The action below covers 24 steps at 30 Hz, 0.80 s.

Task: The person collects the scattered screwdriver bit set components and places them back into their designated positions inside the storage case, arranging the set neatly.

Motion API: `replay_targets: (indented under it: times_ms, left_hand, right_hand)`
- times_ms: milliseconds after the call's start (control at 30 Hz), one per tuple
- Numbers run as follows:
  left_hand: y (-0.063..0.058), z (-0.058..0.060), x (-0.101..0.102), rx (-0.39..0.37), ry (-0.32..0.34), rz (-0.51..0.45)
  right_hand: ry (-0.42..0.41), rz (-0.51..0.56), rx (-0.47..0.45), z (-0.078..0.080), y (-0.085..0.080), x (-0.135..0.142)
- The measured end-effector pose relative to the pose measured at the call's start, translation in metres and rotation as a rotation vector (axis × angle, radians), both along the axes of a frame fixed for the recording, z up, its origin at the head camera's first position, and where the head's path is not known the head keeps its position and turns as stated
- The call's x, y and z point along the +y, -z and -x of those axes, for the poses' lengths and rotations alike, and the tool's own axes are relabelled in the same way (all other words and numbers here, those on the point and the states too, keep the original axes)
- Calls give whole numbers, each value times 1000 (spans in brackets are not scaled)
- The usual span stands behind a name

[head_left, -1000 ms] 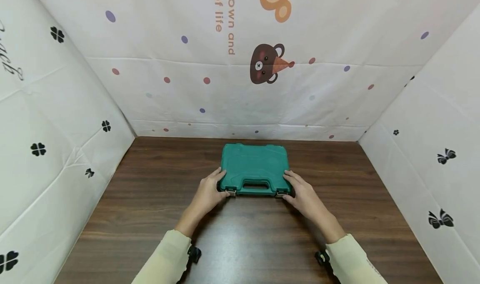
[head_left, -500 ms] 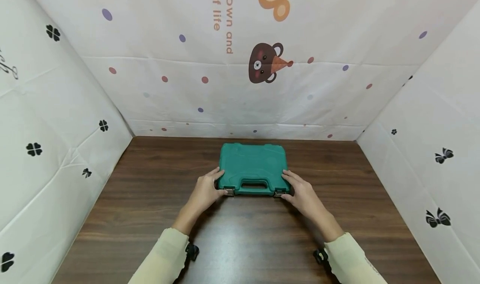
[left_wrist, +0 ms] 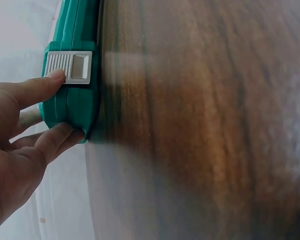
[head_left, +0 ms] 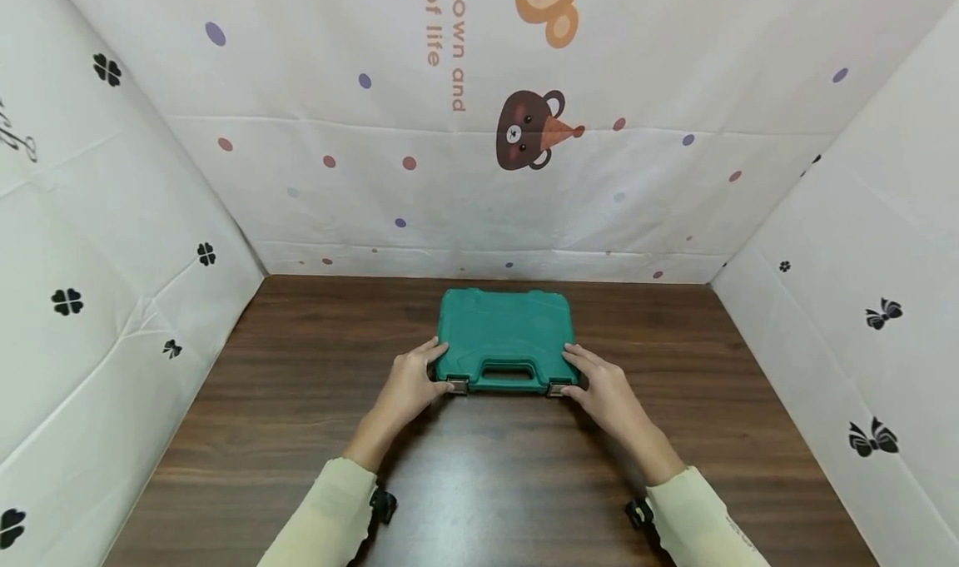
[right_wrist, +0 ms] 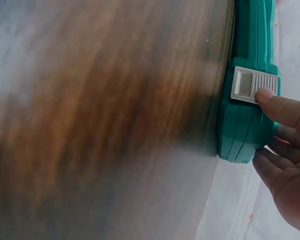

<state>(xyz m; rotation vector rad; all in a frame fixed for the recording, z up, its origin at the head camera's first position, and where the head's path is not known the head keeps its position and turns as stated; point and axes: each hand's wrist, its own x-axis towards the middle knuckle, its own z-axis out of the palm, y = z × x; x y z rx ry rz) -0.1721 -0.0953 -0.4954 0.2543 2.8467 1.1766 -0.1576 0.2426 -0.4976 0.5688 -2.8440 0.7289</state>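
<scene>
A green plastic carrying case lies flat on the wooden table in the head view, its handle side toward me. My left hand grips its near left corner, thumb on the ridged silver latch and fingers against the side. At the near right corner my right hand holds the case likewise, its thumb touching the other silver latch. Both latches lie flat across the seam in the wrist views, and the lid is down. Some fingers of each hand are partly hidden by the case.
Dark wood-grain table extends around the case. A white printed cloth backdrop rises just behind it, with white cloth walls at left and right. A small black device sits at each wrist.
The right latch shows more of its silver face than a second ago, while both thumbs stay at the latches. The case keeps its place; the head view shifts slightly.
</scene>
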Motion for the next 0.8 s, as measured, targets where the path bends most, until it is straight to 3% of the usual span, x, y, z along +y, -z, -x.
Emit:
replay_targets:
  times_ms: [467, 633, 800]
  left_hand:
    - [5, 7, 0, -34, 15, -40]
    - [6, 1, -3, -48, 45, -4]
    - [0, -4, -7, -25, 98, 71]
  right_hand:
    - [10, -35, -43, 6, -3, 0]
    - [-38, -29, -67, 4, 2, 1]
    - [-65, -15, -42, 4, -1, 2]
